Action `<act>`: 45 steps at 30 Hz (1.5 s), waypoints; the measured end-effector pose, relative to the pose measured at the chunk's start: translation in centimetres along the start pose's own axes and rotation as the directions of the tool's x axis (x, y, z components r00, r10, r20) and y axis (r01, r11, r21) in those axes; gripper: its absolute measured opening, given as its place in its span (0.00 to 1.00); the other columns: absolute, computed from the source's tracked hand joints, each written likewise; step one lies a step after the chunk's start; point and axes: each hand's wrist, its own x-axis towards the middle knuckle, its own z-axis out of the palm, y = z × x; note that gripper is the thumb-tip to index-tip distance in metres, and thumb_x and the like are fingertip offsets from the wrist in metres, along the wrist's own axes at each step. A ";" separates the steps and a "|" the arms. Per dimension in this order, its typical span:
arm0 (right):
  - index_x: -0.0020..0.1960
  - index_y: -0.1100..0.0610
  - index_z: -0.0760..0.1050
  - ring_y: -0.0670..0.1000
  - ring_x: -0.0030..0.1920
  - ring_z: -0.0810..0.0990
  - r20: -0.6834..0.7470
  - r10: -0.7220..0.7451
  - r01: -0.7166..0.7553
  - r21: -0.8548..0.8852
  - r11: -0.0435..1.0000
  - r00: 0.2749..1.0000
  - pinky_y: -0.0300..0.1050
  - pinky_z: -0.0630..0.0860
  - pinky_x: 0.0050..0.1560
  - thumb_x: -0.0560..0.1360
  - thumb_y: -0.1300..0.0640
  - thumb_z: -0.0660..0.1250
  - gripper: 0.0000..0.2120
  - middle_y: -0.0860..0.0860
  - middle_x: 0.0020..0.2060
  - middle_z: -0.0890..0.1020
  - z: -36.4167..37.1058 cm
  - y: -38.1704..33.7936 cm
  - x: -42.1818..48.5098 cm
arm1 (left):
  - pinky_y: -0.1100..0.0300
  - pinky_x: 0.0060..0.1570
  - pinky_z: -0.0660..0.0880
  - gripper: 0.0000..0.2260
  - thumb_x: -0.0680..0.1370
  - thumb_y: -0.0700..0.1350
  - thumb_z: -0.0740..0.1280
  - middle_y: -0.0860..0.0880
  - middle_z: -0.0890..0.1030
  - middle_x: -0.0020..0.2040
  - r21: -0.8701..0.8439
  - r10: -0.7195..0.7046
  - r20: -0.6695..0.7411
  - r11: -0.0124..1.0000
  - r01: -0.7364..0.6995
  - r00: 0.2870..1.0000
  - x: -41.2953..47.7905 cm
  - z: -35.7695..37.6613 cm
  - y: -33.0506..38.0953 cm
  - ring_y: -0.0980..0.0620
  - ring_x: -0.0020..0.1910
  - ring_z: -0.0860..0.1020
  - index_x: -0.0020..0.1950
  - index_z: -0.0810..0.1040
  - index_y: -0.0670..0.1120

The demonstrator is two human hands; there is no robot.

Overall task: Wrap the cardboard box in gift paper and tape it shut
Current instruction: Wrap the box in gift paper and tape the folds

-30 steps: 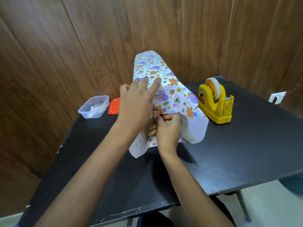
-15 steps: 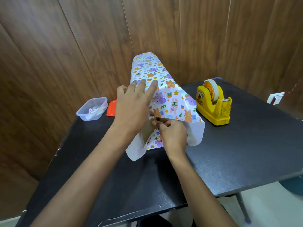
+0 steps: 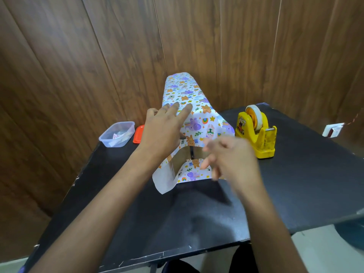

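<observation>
Right hand [image 3: 232,158] had let go of the near-end flaps and swung off toward the yellow tape dispenser [image 3: 256,133] at centre right. It was blurry, but looked loose-fingered and empty. Left hand [image 3: 165,131] lay flat, fingers straight, pressing the gift paper [image 3: 185,91] onto the cardboard box [image 3: 179,157], mid-frame on the black table [image 3: 295,174]. Progress-wise I'd call it roughly halfway: paper was round the body, but the near end gaped open, bare cardboard showing and side flaps loose. Folding and taping that end was left to do. Couldn't see the far end.
</observation>
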 end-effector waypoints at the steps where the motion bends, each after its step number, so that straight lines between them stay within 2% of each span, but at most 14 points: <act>1: 0.36 0.64 0.74 0.47 0.15 0.65 -0.085 -0.082 0.086 0.041 0.995 0.993 0.32 0.63 0.19 0.77 0.59 0.63 0.13 0.55 0.21 0.76 -1.1 -0.7 0.2 | 0.48 0.50 0.68 0.35 0.65 0.47 0.78 0.41 0.75 0.65 -0.002 -0.012 0.024 1.000 0.012 1.000 0.0 -0.2 0.1 0.40 0.60 0.76 0.70 0.69 0.47; 4: 0.37 0.63 0.74 0.45 0.18 0.66 -0.238 -0.159 0.179 0.065 0.982 0.958 0.35 0.65 0.21 0.78 0.57 0.63 0.14 0.52 0.22 0.75 -3.9 -1.0 2.5 | 0.48 0.51 0.68 0.39 0.64 0.55 0.77 0.42 0.74 0.65 0.013 -0.057 0.058 0.998 0.056 0.997 -0.1 -0.4 0.5 0.40 0.61 0.74 0.71 0.67 0.48; 7: 0.35 0.58 0.73 0.47 0.24 0.67 -0.251 -0.044 0.038 -0.030 0.999 0.967 0.38 0.66 0.25 0.79 0.53 0.61 0.15 0.53 0.27 0.75 -5.2 1.8 5.5 | 0.54 0.40 0.72 0.46 0.50 0.61 0.80 0.43 0.80 0.53 0.129 -0.067 0.045 0.990 0.061 0.997 0.0 0.0 0.9 0.42 0.46 0.79 0.63 0.72 0.45; 11: 0.42 0.59 0.76 0.48 0.33 0.74 -0.176 0.186 -0.183 0.034 0.983 0.967 0.39 0.70 0.33 0.79 0.47 0.60 0.17 0.54 0.39 0.79 -5.3 6.1 8.1 | 0.57 0.36 0.71 0.44 0.50 0.61 0.80 0.45 0.80 0.49 0.137 -0.045 -0.003 0.990 0.045 0.999 0.0 0.4 0.9 0.44 0.42 0.78 0.60 0.69 0.46; 14: 0.53 0.61 0.77 0.50 0.41 0.80 0.013 0.384 -0.383 0.111 0.917 0.923 0.42 0.76 0.37 0.80 0.48 0.59 0.17 0.54 0.45 0.82 -4.7 9.4 8.4 | 0.52 0.44 0.72 0.39 0.59 0.60 0.78 0.45 0.78 0.56 0.084 -0.006 0.016 0.996 0.005 1.000 0.3 -0.6 0.4 0.43 0.50 0.77 0.66 0.71 0.47; 16: 0.55 0.61 0.78 0.54 0.43 0.82 0.119 0.445 -0.459 0.151 0.876 0.888 0.44 0.80 0.38 0.80 0.52 0.61 0.14 0.57 0.46 0.83 -4.5 10.6 8.2 | 0.49 0.58 0.66 0.34 0.71 0.61 0.69 0.49 0.69 0.68 -0.138 -0.066 0.180 0.986 0.092 0.981 1.0 -1.2 -0.8 0.46 0.64 0.68 0.73 0.62 0.52; 19: 0.51 0.60 0.78 0.58 0.45 0.81 0.211 0.518 -0.557 0.214 0.803 0.829 0.49 0.81 0.40 0.80 0.55 0.60 0.11 0.58 0.45 0.83 -4.3 10.9 8.2 | 0.51 0.70 0.56 0.28 0.76 0.66 0.56 0.54 0.63 0.72 -0.564 -0.134 0.378 0.751 0.343 0.916 1.3 -1.6 -2.2 0.52 0.68 0.58 0.74 0.61 0.58; 24: 0.59 0.62 0.78 0.60 0.60 0.78 0.343 0.624 -0.704 0.200 0.682 0.702 0.56 0.70 0.66 0.77 0.50 0.59 0.19 0.60 0.57 0.81 -3.4 10.0 9.1 | 0.63 0.65 0.54 0.17 0.81 0.59 0.49 0.60 0.64 0.64 -0.767 -0.265 0.354 0.466 0.441 0.897 0.1 -1.3 -1.9 0.60 0.61 0.59 0.66 0.70 0.60; 26: 0.48 0.64 0.82 0.61 0.51 0.83 0.410 0.609 -0.718 0.200 0.666 0.679 0.55 0.77 0.58 0.77 0.53 0.58 0.18 0.61 0.48 0.84 -2.9 9.0 8.7 | 0.63 0.65 0.57 0.18 0.82 0.55 0.50 0.63 0.67 0.58 -0.804 -0.299 0.360 0.380 0.456 0.884 -0.1 -1.7 -1.8 0.59 0.60 0.61 0.67 0.72 0.54; 29: 0.36 0.68 0.78 0.59 0.32 0.82 0.398 0.593 -0.700 0.217 0.680 0.700 0.45 0.80 0.27 0.79 0.58 0.55 0.20 0.60 0.28 0.82 -2.2 7.9 8.6 | 0.59 0.67 0.59 0.16 0.81 0.53 0.55 0.61 0.70 0.56 -0.798 -0.347 0.324 0.400 0.451 0.880 -0.1 -1.8 -1.6 0.56 0.62 0.64 0.62 0.77 0.50; 31: 0.48 0.68 0.78 0.59 0.39 0.83 0.345 0.596 -0.670 0.155 0.726 0.725 0.50 0.82 0.39 0.78 0.54 0.58 0.17 0.61 0.38 0.84 -1.5 8.3 9.3 | 0.56 0.58 0.68 0.12 0.81 0.51 0.58 0.52 0.77 0.52 -0.744 -0.377 0.286 0.492 0.452 0.881 0.5 -1.6 -1.9 0.52 0.55 0.71 0.51 0.80 0.48; 34: 0.62 0.64 0.74 0.61 0.53 0.82 0.306 0.618 -0.665 0.074 0.743 0.724 0.60 0.74 0.60 0.74 0.46 0.59 0.25 0.61 0.53 0.82 -1.4 10.0 10.7 | 0.64 0.33 0.67 0.09 0.80 0.45 0.60 0.52 0.76 0.40 -0.739 -0.503 0.318 0.400 0.542 0.804 0.6 -1.9 -2.9 0.55 0.36 0.72 0.48 0.79 0.46; 39: 0.62 0.66 0.73 0.59 0.52 0.80 0.367 0.629 -0.697 0.082 0.712 0.685 0.53 0.77 0.54 0.77 0.48 0.58 0.24 0.62 0.56 0.80 -0.8 10.2 9.6 | 0.54 0.49 0.78 0.10 0.79 0.46 0.62 0.48 0.82 0.55 -0.805 -0.425 0.579 -0.165 0.569 0.696 -1.8 -2.0 -5.5 0.47 0.51 0.81 0.58 0.80 0.50; 45: 0.44 0.60 0.76 0.54 0.36 0.78 0.281 0.528 -0.593 0.255 0.764 0.802 0.43 0.74 0.35 0.78 0.54 0.61 0.11 0.55 0.35 0.82 -1.9 9.2 8.3 | 0.73 0.29 0.72 0.11 0.80 0.42 0.59 0.53 0.84 0.45 -0.845 -0.468 0.507 -0.105 0.524 0.724 -3.4 -2.3 -6.0 0.59 0.37 0.82 0.53 0.81 0.49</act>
